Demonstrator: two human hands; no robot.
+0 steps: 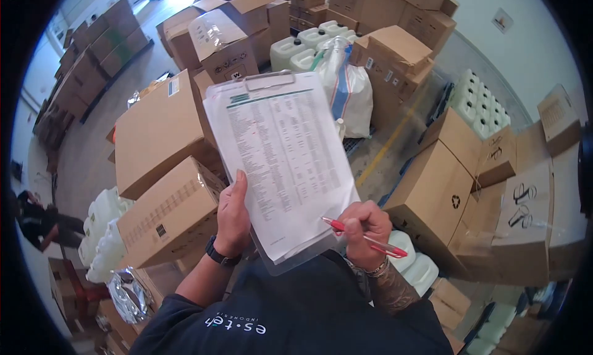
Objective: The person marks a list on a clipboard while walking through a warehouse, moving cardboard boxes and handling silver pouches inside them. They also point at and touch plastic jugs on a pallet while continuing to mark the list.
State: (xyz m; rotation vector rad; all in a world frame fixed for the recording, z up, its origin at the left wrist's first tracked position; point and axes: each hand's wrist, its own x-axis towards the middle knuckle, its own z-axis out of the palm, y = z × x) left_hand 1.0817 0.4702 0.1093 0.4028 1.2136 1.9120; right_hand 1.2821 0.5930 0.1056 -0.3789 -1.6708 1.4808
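Observation:
A clipboard [272, 269] with a metal clip at its top carries several printed sheets [284, 163] full of table rows. My left hand [233, 219] grips its left edge, thumb lying on the paper and the other fingers hidden behind the board. Near the lower right corner, my right hand [365, 231] is closed around a red pen [386, 246]. The pen's tip points left and overlaps the bottom part of the top sheet. A few small red marks show on the upper left of the list.
Large cardboard boxes [157, 135] stand close on the left, and more boxes [438, 191] on the right. Ahead are a white woven sack [355, 89] and white jerrycans [290, 53]. More jerrycans [479, 105] sit at far right. Another person [46, 222] is at the left edge.

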